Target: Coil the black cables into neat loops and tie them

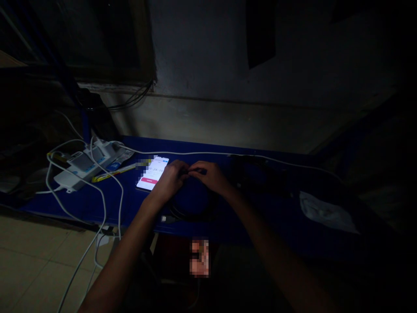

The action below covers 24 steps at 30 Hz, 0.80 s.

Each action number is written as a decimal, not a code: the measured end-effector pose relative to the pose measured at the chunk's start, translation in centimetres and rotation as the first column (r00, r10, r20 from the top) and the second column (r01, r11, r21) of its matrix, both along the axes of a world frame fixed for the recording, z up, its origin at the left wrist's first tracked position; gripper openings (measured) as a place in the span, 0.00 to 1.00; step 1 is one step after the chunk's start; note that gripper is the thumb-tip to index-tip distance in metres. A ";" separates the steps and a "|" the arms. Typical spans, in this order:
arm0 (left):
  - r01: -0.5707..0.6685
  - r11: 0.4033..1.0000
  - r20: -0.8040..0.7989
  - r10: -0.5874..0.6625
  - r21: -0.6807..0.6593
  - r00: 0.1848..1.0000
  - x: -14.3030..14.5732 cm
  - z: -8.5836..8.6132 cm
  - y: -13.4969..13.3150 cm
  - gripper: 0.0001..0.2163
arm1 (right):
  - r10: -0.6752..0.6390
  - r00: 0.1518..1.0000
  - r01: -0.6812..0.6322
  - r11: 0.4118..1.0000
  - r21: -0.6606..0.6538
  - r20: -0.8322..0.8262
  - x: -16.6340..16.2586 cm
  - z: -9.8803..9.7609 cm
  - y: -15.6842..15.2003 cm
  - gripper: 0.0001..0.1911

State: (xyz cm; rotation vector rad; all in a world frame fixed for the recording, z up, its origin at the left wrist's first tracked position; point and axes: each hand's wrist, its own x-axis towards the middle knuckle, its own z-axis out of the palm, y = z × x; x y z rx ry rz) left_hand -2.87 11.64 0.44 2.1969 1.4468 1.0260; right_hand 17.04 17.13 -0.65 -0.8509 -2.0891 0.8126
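Observation:
My left hand (172,177) and my right hand (210,174) meet fingertip to fingertip over a blue table (97,200), both with fingers pinched together on something small and dark I cannot make out. A coiled black cable (182,211) lies under the hands, its plug end (167,218) near the table's front edge. A lit phone (152,173) lies flat just left of my left hand.
A white power strip (85,164) with white cables (103,204) sits at the left, beside a yellow-edged packet (114,171). A white cable (228,154) runs along the table's back. A pale crumpled bag (327,213) lies at the right. The room is very dark.

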 end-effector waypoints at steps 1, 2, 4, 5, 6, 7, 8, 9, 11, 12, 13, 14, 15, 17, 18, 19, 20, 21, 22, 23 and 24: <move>0.007 1.000 -0.010 -0.006 0.007 1.000 0.0 0.0 0.0 0.08 | -0.007 1.000 0.007 1.000 -0.011 -0.006 0.0 0.0 0.1 0.05; 0.014 1.000 -0.020 -0.013 0.010 1.000 0.0 0.0 0.0 0.08 | -0.010 1.000 0.009 1.000 -0.023 -0.008 0.0 -0.1 0.1 0.05; 0.033 0.999 -0.034 -0.033 0.001 0.999 -0.1 -0.1 0.0 0.09 | -0.005 1.000 0.004 0.999 -0.045 -0.006 0.0 -0.2 0.2 0.05; 0.049 0.999 -0.038 -0.050 -0.006 0.998 -0.2 -0.1 0.0 0.11 | -0.005 1.000 0.005 0.999 -0.051 -0.002 0.1 -0.2 0.3 0.05; 0.068 0.998 -0.042 -0.069 -0.011 0.997 -0.2 -0.2 0.0 0.12 | -0.009 1.000 0.009 0.999 -0.053 0.003 0.1 -0.2 0.3 0.04; 0.089 0.996 -0.044 -0.089 -0.013 0.995 -0.2 -0.2 0.0 0.14 | -0.015 1.000 0.015 0.998 -0.053 0.009 0.2 -0.2 0.3 0.04; 0.108 0.994 -0.046 -0.109 -0.011 0.993 -0.3 -0.3 0.0 0.16 | -0.023 1.000 0.024 0.998 -0.050 0.013 0.2 -0.2 0.3 0.04; 0.125 0.992 -0.046 -0.125 -0.008 0.991 -0.3 -0.3 0.0 0.18 | -0.029 0.999 0.030 0.999 -0.045 0.016 0.3 -0.2 0.3 0.04; 0.151 0.988 -0.043 -0.151 -0.005 0.988 -0.4 -0.3 0.0 0.20 | -0.027 0.999 0.028 0.999 -0.033 0.017 0.4 -0.1 0.2 0.05; 0.157 0.988 -0.042 -0.157 -0.006 0.987 -0.4 -0.4 0.0 0.21 | -0.025 1.000 0.026 0.999 -0.025 0.017 0.4 -0.1 0.2 0.05; 0.157 0.988 -0.041 -0.157 -0.007 0.987 -0.4 -0.4 0.0 0.21 | -0.023 1.000 0.024 1.000 -0.018 0.019 0.4 0.0 0.2 0.04; 0.154 0.988 -0.040 -0.154 -0.007 0.987 -0.4 -0.3 0.0 0.20 | -0.022 0.999 0.023 1.000 -0.012 0.024 0.5 0.0 0.2 0.04; 0.149 0.989 -0.039 -0.150 -0.006 0.988 -0.4 -0.3 -0.1 0.19 | -0.022 0.999 0.023 1.000 -0.006 0.033 0.5 0.0 0.2 0.04; 0.145 0.989 -0.033 -0.145 -0.003 0.989 -0.4 -0.3 -0.1 0.18 | -0.029 0.998 0.029 1.000 0.007 0.057 0.5 0.1 0.2 0.05; 0.145 0.989 -0.029 -0.145 -0.001 0.989 -0.3 -0.3 -0.1 0.17 | -0.035 0.997 0.034 0.999 0.017 0.072 0.6 0.1 0.1 0.04; 0.148 0.989 -0.025 -0.148 -0.001 0.989 -0.3 -0.3 -0.1 0.16 | -0.045 0.995 0.043 0.999 0.029 0.087 0.6 0.1 0.1 0.04; 0.149 0.989 -0.020 -0.149 0.001 0.989 -0.2 -0.3 -0.1 0.16 | -0.058 0.993 0.054 0.998 0.044 0.100 0.6 0.1 0.1 0.04; 0.150 0.989 -0.015 -0.150 0.004 0.989 -0.2 -0.3 -0.1 0.16 | -0.066 0.991 0.060 0.996 0.061 0.113 0.6 0.0 0.1 0.04; 0.153 0.988 -0.009 -0.152 0.007 0.988 -0.2 -0.4 -0.1 0.17 | -0.070 0.990 0.060 0.995 0.082 0.125 0.5 0.0 0.1 0.03; 0.157 0.988 -0.002 -0.157 0.009 0.988 -0.2 -0.5 0.0 0.18 | -0.068 0.988 0.054 0.993 0.105 0.137 0.5 0.0 0.1 0.03; 0.162 0.987 0.004 -0.162 0.010 0.987 -0.2 -0.6 0.1 0.18 | -0.064 0.987 0.045 0.991 0.130 0.149 0.5 -0.1 0.2 0.02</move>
